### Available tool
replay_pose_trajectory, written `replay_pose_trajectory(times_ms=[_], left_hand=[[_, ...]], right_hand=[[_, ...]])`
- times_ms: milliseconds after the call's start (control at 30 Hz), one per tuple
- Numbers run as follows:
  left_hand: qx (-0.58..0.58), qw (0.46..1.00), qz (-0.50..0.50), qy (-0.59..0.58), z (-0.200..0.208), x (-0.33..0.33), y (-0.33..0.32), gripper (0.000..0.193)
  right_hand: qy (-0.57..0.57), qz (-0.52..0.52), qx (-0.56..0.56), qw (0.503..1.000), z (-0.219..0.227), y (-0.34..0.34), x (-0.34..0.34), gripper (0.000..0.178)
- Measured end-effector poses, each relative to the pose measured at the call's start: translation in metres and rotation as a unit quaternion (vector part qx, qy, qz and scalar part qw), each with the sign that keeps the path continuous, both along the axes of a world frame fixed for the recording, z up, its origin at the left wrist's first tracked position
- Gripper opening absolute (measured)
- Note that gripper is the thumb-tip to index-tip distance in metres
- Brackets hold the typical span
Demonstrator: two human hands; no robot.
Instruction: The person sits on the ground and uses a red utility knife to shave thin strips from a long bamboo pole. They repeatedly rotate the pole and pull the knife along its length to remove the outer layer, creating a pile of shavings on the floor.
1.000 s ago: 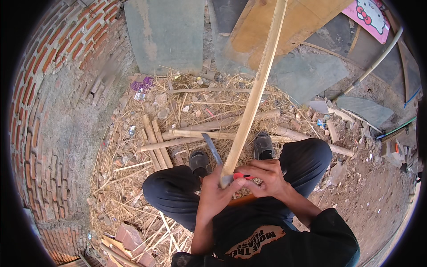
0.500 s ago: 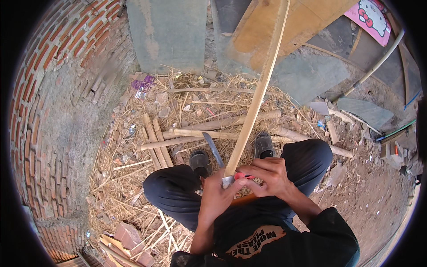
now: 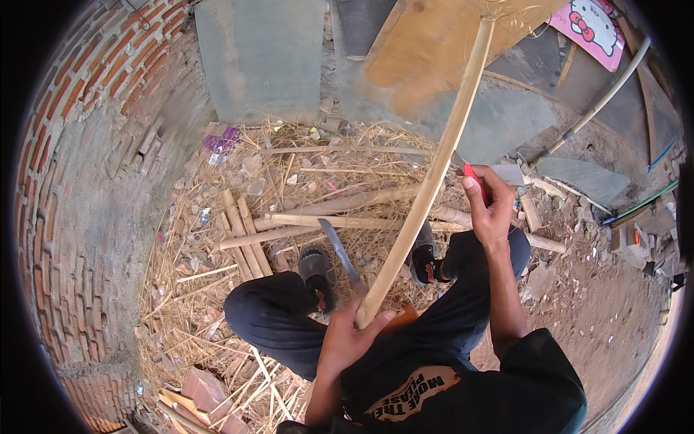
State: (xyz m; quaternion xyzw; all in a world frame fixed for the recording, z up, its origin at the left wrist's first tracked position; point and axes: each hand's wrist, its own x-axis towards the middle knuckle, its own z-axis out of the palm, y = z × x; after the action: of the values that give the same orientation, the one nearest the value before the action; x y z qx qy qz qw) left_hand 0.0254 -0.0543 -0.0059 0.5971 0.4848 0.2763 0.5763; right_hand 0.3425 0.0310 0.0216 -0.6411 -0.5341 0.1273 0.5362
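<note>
My left hand (image 3: 345, 338) is closed round the near end of a long, pale bamboo strip (image 3: 434, 173), which slants up and away to the right. In my raised right hand (image 3: 491, 206) is a red-handled knife (image 3: 471, 177). Its blade, pointing up and left, is at the strip's right edge; whether it touches cannot be told. A long dark machete-like blade (image 3: 338, 246) lies between my feet, its lower end running behind my left hand. Part of an orange-brown thing (image 3: 402, 318) shows between my legs, too hidden to name.
Straw and shavings cover the ground, with bamboo pieces (image 3: 347, 206) crossing ahead of my feet. A brick wall (image 3: 54, 195) rises on the left. Boards (image 3: 260, 58) lean at the back, and a pale pole (image 3: 600, 108) slants at the right. Broken bricks (image 3: 206, 387) lie at lower left.
My right hand has moved up and away along the bamboo strip with the knife, leaving the near end beside my left hand. The strip's far end has swung rightward, and curled shavings show there.
</note>
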Motion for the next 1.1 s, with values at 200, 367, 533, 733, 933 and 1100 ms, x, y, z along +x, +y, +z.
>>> replay_pose_trajectory(times_ms=[200, 367, 533, 733, 933, 1100], left_hand=[[-0.081, 0.983, -0.036, -0.158, -0.001, 0.0, 0.031, 0.018], [-0.088, 0.985, -0.034, -0.147, 0.02, 0.001, 0.043, 0.017], [-0.087, 0.984, -0.031, -0.154, 0.022, -0.001, 0.043, 0.014], [-0.114, 0.982, -0.043, -0.144, 0.027, -0.006, 0.044, 0.016], [-0.031, 0.986, -0.008, -0.166, 0.022, 0.002, 0.043, 0.008], [-0.049, 0.99, -0.017, -0.131, 0.039, 0.002, 0.045, 0.029]], right_hand=[[0.17, 0.061, -0.03, 0.983, -0.018, -0.016, -0.024, 0.026], [0.18, 0.089, -0.051, 0.978, -0.023, -0.026, -0.032, 0.026], [0.165, 0.094, -0.093, 0.977, -0.033, -0.03, -0.027, 0.025], [0.163, 0.103, -0.084, 0.978, -0.041, -0.032, -0.031, 0.024], [0.077, 0.145, -0.07, 0.984, -0.029, -0.044, -0.039, 0.027], [-0.014, 0.231, 0.058, 0.971, -0.023, -0.052, -0.064, 0.032]])
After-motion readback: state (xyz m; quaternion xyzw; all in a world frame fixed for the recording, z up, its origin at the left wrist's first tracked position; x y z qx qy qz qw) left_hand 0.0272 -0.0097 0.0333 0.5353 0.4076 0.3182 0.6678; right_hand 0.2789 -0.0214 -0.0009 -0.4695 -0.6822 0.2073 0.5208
